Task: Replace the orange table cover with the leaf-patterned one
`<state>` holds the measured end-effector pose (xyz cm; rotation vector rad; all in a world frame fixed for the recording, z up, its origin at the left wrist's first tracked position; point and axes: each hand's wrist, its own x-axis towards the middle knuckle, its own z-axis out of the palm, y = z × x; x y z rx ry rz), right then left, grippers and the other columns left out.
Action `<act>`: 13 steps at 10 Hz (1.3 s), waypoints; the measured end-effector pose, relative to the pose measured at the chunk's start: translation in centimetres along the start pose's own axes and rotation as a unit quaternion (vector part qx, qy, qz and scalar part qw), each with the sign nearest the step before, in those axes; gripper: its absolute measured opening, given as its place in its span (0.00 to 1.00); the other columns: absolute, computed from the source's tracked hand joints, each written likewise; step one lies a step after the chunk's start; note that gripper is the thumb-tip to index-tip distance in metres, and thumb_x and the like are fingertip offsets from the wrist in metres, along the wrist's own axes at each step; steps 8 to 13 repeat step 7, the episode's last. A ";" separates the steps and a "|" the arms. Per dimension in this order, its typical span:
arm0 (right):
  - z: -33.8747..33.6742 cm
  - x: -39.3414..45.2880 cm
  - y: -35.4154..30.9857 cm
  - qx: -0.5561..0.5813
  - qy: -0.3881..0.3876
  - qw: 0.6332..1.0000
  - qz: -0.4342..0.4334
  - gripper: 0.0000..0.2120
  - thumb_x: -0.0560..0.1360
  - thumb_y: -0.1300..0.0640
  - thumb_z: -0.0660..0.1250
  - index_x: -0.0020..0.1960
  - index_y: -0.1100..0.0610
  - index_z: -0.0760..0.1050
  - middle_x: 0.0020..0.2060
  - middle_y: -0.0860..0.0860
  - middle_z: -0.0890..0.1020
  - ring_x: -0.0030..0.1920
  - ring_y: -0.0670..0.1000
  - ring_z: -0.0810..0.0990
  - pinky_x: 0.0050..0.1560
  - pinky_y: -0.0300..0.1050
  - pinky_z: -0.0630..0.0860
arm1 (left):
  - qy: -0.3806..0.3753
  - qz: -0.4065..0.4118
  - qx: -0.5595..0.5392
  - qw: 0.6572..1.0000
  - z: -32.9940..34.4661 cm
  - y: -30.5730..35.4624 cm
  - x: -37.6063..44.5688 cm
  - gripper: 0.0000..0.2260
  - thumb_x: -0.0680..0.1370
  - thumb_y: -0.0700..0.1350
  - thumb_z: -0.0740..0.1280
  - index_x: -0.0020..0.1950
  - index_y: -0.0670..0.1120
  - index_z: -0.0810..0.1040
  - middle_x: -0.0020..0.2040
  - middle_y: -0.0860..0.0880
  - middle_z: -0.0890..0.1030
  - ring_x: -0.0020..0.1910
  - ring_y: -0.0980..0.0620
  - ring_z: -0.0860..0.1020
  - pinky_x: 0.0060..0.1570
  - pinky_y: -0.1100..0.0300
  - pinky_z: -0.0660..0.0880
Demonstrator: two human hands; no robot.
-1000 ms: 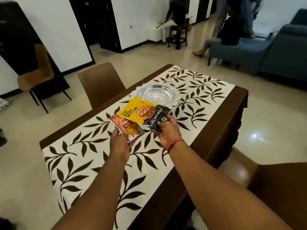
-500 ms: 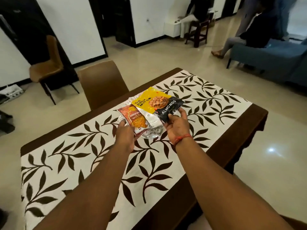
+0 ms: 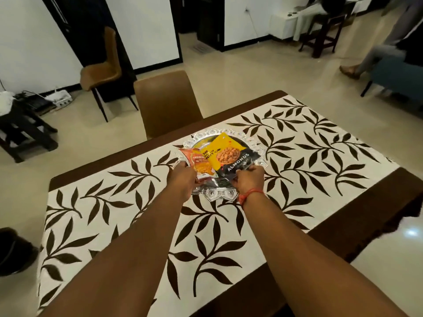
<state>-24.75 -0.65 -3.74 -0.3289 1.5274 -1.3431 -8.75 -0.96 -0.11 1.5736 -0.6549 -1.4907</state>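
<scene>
The leaf-patterned cover lies flat across the counter, under both forearms. It appears to be thin, soft and light cloth, best gripped at an edge or corner. The left hand pinches a red packet; the right hand pinches an almond packet. Both packets lie over a silver tray resting on the cover.
</scene>
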 end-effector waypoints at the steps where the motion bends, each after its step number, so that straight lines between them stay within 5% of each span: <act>1: -0.4 -0.3 0.4 -0.067 -0.010 0.998 -0.015 0.12 0.76 0.66 0.64 0.58 0.59 0.69 0.49 0.60 0.81 0.37 0.58 0.86 0.32 0.48 0.81 | -0.005 -0.001 0.064 0.998 0.6 0.0 0.1 0.13 0.78 0.28 0.61 0.59 0.40 0.77 0.58 0.37 0.81 0.51 0.41 0.83 0.51 0.42 0.82; 2: -1.2 -0.6 0.4 -0.151 0.001 0.987 -0.054 0.04 0.78 0.61 0.62 0.51 0.53 0.68 0.44 0.55 0.82 0.29 0.52 0.85 0.28 0.45 0.78 | 0.021 0.024 0.218 0.976 0.3 0.3 -0.1 0.14 0.79 0.33 0.63 0.64 0.35 0.75 0.59 0.35 0.80 0.48 0.41 0.83 0.43 0.50 0.84; 3: -2.0 -1.2 0.4 -0.211 0.013 0.975 -0.076 0.05 0.77 0.59 0.61 0.46 0.50 0.67 0.41 0.52 0.81 0.28 0.52 0.84 0.31 0.49 0.81 | 0.043 0.085 0.391 0.915 -1.0 0.6 -0.8 0.11 0.79 0.39 0.63 0.60 0.38 0.77 0.55 0.37 0.81 0.52 0.38 0.82 0.51 0.44 0.81; 4: -2.2 -2.2 0.4 -0.256 0.015 0.962 -0.098 0.06 0.77 0.58 0.61 0.44 0.48 0.67 0.40 0.52 0.82 0.30 0.52 0.84 0.33 0.48 0.79 | 0.021 0.150 0.461 0.874 -2.4 0.7 -2.2 0.09 0.79 0.46 0.64 0.57 0.45 0.78 0.55 0.43 0.82 0.53 0.41 0.81 0.54 0.45 0.79; 6: -1.9 -5.7 1.4 -0.290 -0.001 0.950 -0.113 0.06 0.77 0.57 0.62 0.42 0.49 0.69 0.43 0.52 0.81 0.42 0.57 0.84 0.46 0.57 0.83 | -0.005 0.236 0.588 0.774 -5.1 0.3 -4.0 0.12 0.78 0.45 0.60 0.59 0.50 0.79 0.55 0.48 0.82 0.52 0.45 0.80 0.52 0.47 0.80; 7: -1.2 -8.2 2.3 -0.297 -0.026 0.948 -0.107 0.06 0.77 0.58 0.61 0.43 0.49 0.71 0.42 0.54 0.82 0.35 0.54 0.84 0.41 0.54 0.83 | -0.009 0.270 0.588 0.762 -7.0 -0.4 -5.0 0.11 0.78 0.46 0.62 0.58 0.49 0.78 0.54 0.48 0.81 0.52 0.45 0.80 0.51 0.48 0.80; 13: -1.2 -8.2 2.3 -0.297 -0.026 0.948 -0.107 0.06 0.77 0.58 0.61 0.43 0.49 0.71 0.42 0.54 0.82 0.35 0.54 0.84 0.41 0.54 0.83 | -0.009 0.270 0.588 0.762 -7.0 -0.4 -5.0 0.11 0.78 0.46 0.62 0.58 0.49 0.78 0.54 0.48 0.81 0.52 0.45 0.80 0.51 0.48 0.80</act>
